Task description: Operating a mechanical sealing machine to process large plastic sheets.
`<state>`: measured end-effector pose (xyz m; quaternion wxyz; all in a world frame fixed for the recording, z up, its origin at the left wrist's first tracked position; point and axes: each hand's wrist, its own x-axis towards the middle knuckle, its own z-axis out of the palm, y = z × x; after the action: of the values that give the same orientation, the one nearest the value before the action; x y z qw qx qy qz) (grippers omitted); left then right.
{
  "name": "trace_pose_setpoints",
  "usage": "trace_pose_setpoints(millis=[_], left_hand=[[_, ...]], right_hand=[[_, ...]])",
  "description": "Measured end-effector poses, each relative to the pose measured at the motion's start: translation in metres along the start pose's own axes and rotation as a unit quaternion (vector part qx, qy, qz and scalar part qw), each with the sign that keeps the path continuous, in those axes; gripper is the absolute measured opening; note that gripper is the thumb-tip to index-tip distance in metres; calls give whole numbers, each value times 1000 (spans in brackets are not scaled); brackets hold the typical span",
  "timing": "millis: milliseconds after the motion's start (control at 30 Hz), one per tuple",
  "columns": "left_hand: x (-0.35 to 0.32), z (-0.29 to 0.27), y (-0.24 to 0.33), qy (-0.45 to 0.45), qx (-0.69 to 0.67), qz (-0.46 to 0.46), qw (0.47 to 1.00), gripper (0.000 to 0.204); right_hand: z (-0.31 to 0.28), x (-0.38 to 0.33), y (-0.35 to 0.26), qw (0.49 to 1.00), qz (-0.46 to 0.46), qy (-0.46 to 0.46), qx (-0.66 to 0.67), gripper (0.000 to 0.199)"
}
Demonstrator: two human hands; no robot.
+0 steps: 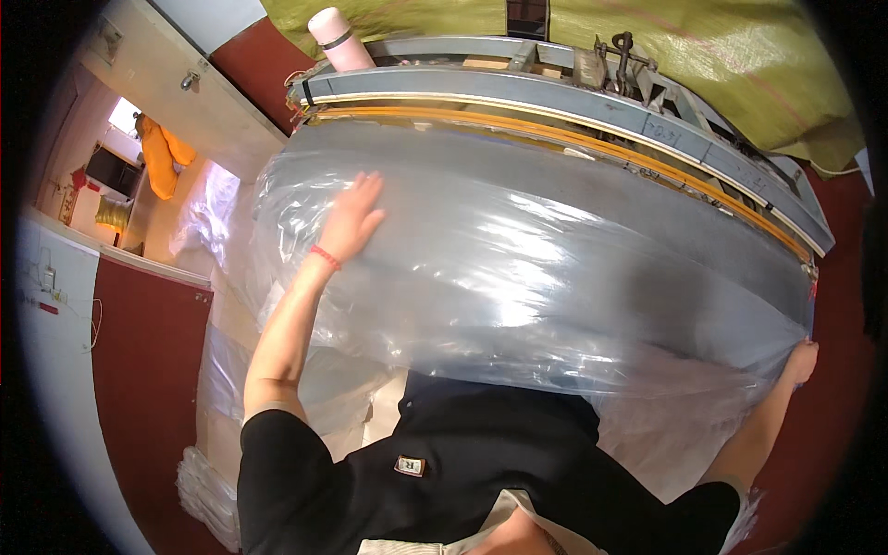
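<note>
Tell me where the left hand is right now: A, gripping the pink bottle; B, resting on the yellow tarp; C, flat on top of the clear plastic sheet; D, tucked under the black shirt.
C: the left hand lies open, palm down, on the clear plastic sheet spread over the table.

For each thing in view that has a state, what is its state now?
Clear plastic sheet: spread over the grey table, wrinkled at the near edge.
Left hand: open, flat on the sheet.
Right hand: gripping the sheet's edge.
Pink bottle: capped, tilted.
</note>
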<state>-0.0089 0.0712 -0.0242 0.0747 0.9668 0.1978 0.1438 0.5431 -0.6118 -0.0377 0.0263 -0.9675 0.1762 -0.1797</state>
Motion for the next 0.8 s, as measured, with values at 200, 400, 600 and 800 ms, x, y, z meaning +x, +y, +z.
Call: trace_pose_setpoints(millis=[200,400,600,800], left_hand=[[27,7,-15,-13,19,-46,999,47],[61,5,-7,135,34,-11,990,18],[71,16,-11,270,-60,-91,957,15],[87,22,-27,184,6,-84,979,11]], right_hand=[[-6,3,6,1000,0,-13,27,35],[15,26,64,801,76,-54,591,38],[-19,34,111,739,99,-56,664,41],[-13,121,151,710,66,-271,647,38]])
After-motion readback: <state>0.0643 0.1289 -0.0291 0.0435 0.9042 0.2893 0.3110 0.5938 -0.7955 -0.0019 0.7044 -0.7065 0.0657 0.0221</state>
